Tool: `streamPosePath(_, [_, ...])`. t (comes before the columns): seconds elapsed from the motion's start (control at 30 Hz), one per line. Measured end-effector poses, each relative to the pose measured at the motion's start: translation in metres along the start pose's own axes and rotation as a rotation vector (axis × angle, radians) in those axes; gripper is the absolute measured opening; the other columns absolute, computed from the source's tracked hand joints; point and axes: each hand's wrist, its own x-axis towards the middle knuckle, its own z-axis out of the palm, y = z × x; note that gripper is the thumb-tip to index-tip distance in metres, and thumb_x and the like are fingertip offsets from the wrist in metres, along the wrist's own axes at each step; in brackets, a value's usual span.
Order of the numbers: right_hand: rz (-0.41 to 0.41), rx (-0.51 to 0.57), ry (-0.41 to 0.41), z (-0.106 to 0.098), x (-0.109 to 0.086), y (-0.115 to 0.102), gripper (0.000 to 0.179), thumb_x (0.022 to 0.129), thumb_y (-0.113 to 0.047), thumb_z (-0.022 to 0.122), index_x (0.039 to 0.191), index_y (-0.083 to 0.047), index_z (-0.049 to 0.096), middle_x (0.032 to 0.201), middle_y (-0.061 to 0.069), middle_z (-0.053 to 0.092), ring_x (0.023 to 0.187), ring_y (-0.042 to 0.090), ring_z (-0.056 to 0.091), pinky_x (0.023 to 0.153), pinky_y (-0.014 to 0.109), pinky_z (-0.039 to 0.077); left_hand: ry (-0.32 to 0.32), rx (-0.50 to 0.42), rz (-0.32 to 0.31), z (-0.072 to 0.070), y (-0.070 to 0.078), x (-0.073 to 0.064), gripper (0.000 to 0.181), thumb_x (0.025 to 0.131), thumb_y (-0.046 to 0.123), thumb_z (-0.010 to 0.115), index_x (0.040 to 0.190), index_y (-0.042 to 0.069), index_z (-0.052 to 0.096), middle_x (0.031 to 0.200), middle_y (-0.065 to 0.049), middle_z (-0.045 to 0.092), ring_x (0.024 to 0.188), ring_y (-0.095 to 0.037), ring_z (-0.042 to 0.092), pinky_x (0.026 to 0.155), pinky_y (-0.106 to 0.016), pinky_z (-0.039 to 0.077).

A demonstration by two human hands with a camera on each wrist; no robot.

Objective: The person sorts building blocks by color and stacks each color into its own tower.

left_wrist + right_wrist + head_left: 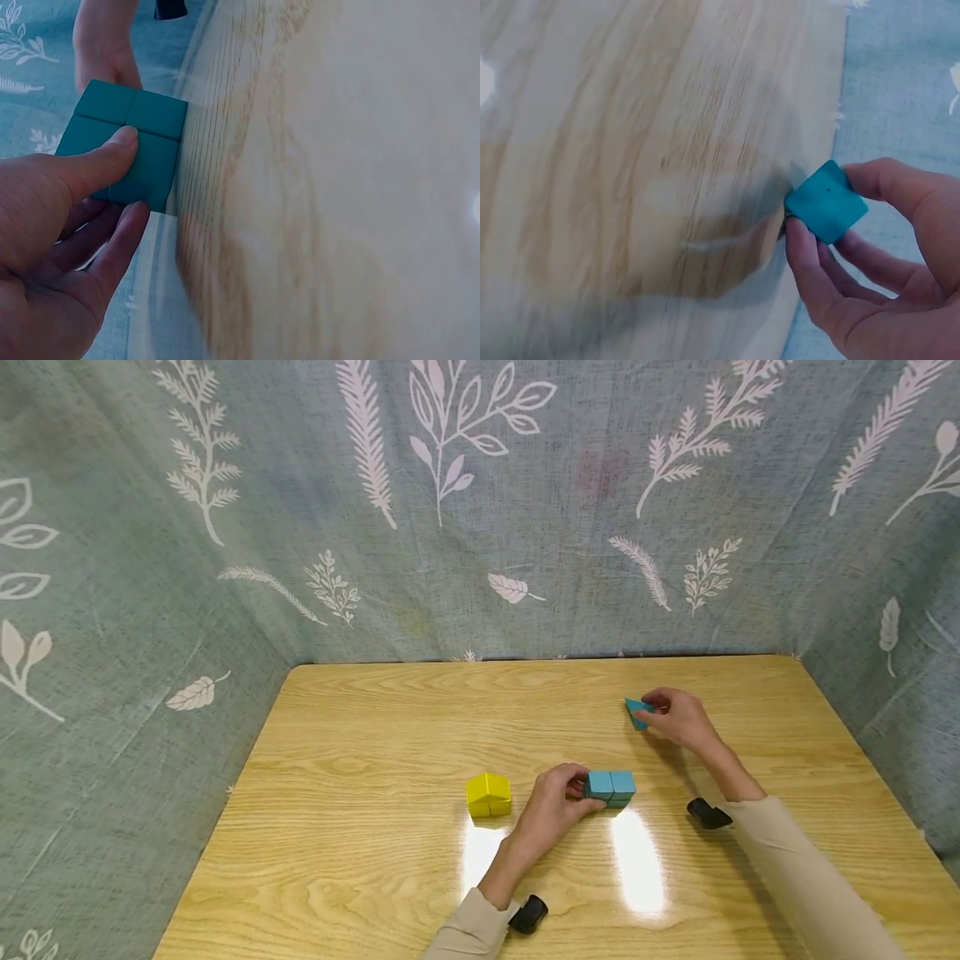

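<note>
A stack of blue blocks [611,785] stands on the wooden table, with seams between its pieces. My left hand [551,810] grips it from the left, thumb across the near face and fingers at its side. Farther back and to the right, my right hand [678,720] pinches a small blue triangular block [634,713] between thumb and fingers. The right wrist view shows a square face of that triangular block [826,202] turned to the camera. In the left wrist view, the blue stack [150,169] shows a face split by seams.
A house-shaped yellow block stack [488,795] stands left of my left hand. The wooden table [360,735] meets a grey-green leaf-print cloth [465,585] at the back and sides. Black wrist devices [529,913] sit at both sleeves.
</note>
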Motion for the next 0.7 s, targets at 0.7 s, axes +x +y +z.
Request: streamPosePath(0.7, [0.049, 0.265, -0.088, -0.007, -0.04, 0.008, 0.051, 0.1, -0.03, 0.072, 0.139, 0.0, 0.058, 0.139, 0.023, 0.057, 0.122, 0.035, 0.057, 0.089, 0.028, 0.055, 0.007, -0.04, -0.023, 0.001, 0.001, 0.001, 0.032, 0.083, 0.003, 0.085, 0.11, -0.004, 0.07, 0.101, -0.013, 0.071, 0.087, -0.015, 0.069, 0.077, -0.016, 0.057])
